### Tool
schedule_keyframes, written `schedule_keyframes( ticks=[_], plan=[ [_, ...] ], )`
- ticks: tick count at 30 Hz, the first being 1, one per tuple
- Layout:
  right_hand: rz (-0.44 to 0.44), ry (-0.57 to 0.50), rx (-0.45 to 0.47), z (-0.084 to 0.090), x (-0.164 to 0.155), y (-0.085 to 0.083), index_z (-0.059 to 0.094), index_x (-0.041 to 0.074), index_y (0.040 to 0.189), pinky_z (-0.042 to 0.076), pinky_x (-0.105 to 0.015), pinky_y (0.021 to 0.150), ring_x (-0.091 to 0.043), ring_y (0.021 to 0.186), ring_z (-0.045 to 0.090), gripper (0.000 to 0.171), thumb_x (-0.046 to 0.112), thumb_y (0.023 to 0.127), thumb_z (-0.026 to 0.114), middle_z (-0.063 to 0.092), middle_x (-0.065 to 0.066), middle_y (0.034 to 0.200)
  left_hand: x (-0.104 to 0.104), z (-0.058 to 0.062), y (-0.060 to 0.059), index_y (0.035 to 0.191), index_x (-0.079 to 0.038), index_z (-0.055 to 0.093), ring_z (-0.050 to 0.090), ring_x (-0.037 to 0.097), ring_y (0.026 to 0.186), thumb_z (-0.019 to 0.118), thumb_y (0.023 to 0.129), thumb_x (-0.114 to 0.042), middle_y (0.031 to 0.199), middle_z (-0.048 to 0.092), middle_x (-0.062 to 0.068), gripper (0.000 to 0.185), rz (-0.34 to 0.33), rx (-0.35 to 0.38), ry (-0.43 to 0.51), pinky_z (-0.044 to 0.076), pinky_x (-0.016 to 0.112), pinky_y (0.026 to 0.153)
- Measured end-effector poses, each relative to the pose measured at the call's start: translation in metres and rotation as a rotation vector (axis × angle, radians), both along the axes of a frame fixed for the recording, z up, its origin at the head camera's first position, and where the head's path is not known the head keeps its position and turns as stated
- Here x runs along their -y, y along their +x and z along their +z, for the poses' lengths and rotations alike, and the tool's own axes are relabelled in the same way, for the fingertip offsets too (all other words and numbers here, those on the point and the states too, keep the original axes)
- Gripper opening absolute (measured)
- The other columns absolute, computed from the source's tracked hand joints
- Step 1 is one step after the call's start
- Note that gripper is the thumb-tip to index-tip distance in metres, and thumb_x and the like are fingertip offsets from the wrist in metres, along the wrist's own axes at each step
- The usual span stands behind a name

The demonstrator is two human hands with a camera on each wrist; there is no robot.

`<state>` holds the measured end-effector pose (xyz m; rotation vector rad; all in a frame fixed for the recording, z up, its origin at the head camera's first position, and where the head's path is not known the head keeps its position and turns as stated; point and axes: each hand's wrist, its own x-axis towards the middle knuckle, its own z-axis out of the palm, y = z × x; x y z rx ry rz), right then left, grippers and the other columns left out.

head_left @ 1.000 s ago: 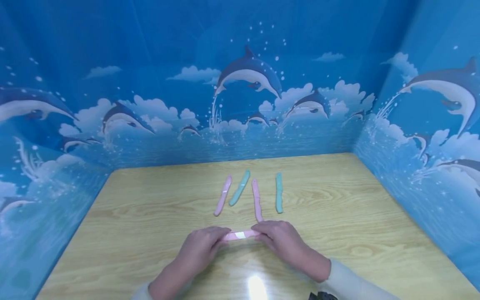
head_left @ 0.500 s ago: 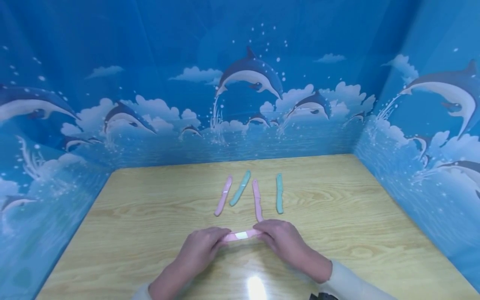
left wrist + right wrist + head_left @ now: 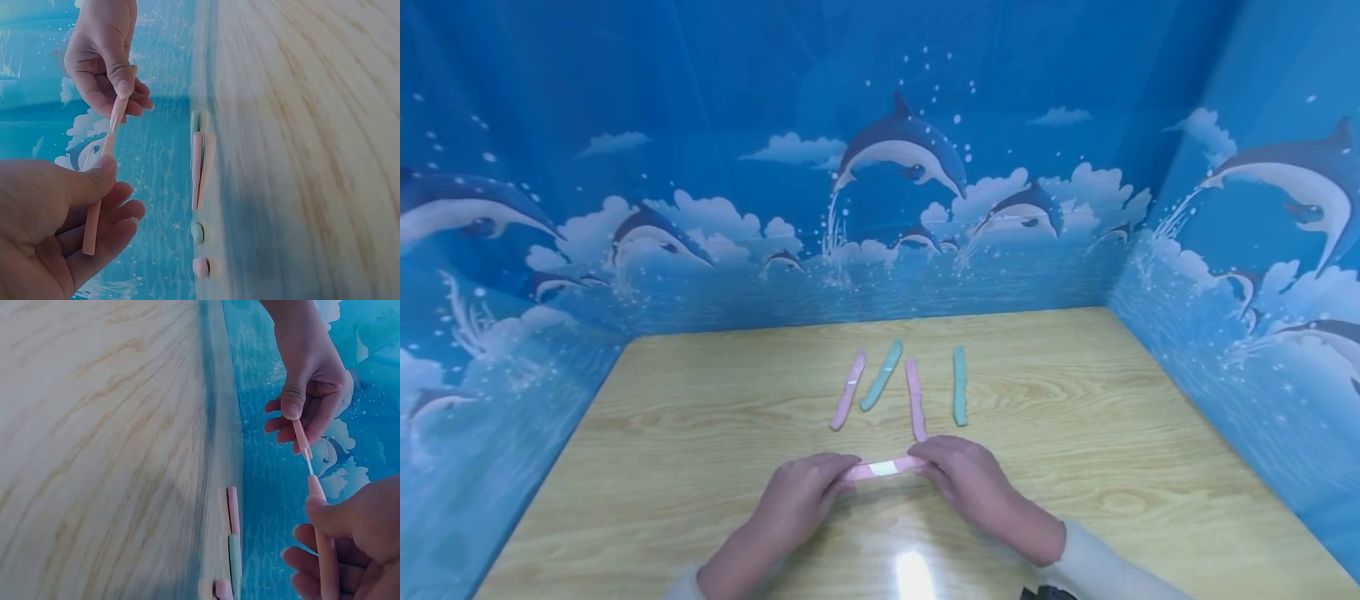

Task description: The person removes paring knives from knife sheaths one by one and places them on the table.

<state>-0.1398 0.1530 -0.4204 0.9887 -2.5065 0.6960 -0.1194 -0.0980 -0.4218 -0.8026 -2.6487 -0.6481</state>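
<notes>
Low over the table, both hands hold a slim pink eyebrow razor (image 3: 863, 472) level between them. My left hand (image 3: 797, 498) pinches its left end between thumb and fingers. At the other end, my right hand (image 3: 966, 479) has the same kind of pinch. A pale white section (image 3: 883, 468) shows midway between the hands. In the left wrist view the handle (image 3: 92, 231) runs across the left fingers under the thumb. The right wrist view shows a thin, light strip (image 3: 310, 466) joining two pink parts. Fingertips cover parts of both ends.
Beyond the hands lie two more pink razors, one at left (image 3: 848, 390) and one near the right fingertips (image 3: 915, 400). Two green razors, one slanted (image 3: 882, 375) and one upright (image 3: 960, 386), lie among them. Dolphin-printed blue sheets (image 3: 715, 283) wall the wooden table (image 3: 700, 417).
My right hand has edged slightly right and away from the left hand, so a bit more pink shows beside the white section. The grip of both hands and the lying razors stay the same.
</notes>
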Motion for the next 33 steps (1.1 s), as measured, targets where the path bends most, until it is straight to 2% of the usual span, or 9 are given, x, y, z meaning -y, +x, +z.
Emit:
schedule_keyframes(
  ticks=[11, 17, 22, 33],
  plan=[
    [-0.016, -0.007, -0.004, -0.0005, -0.0007, -0.0012, 0.071, 0.008, 0.102, 0.058, -0.032, 0.082, -0.016, 0.091, 0.068, 0.023, 0.007, 0.08, 0.076, 0.073, -0.002, 0.098, 0.0021, 0.0013, -0.0006, 0.105, -0.011, 0.072, 0.071, 0.018, 0.088, 0.077, 0.081, -0.016, 0.098, 0.074, 0.004, 0.025, 0.019, -0.014, 0.009, 0.059, 0.034, 0.077],
    [-0.046, 0.009, 0.039, -0.0015, -0.0017, 0.0003, 0.071, 0.008, 0.103, 0.058, -0.032, 0.083, -0.016, 0.092, 0.068, 0.023, 0.008, 0.081, 0.075, 0.072, -0.002, 0.1, 0.0054, 0.0003, 0.0, 0.105, -0.012, 0.072, 0.071, 0.019, 0.09, 0.076, 0.083, -0.016, 0.1, 0.074, 0.003, 0.023, 0.042, 0.009, 0.008, 0.059, 0.034, 0.078],
    [-0.056, 0.009, 0.063, -0.0008, -0.0021, 0.0009, 0.07, 0.008, 0.105, 0.058, -0.033, 0.083, -0.016, 0.093, 0.068, 0.023, 0.008, 0.082, 0.075, 0.072, -0.002, 0.1, 0.0067, -0.0015, -0.0005, 0.104, -0.011, 0.073, 0.071, 0.019, 0.089, 0.076, 0.083, -0.016, 0.099, 0.074, 0.004, 0.022, 0.05, -0.001, 0.014, 0.059, 0.033, 0.077],
    [-0.055, -0.002, 0.053, -0.001, -0.0036, 0.0005, 0.071, 0.009, 0.103, 0.058, -0.032, 0.082, -0.016, 0.091, 0.068, 0.023, 0.007, 0.081, 0.076, 0.073, -0.002, 0.098, 0.0091, -0.0027, 0.0011, 0.102, -0.012, 0.074, 0.071, 0.018, 0.088, 0.077, 0.081, -0.014, 0.097, 0.074, 0.003, 0.021, 0.089, 0.002, 0.016, 0.06, 0.033, 0.076]
  ],
)
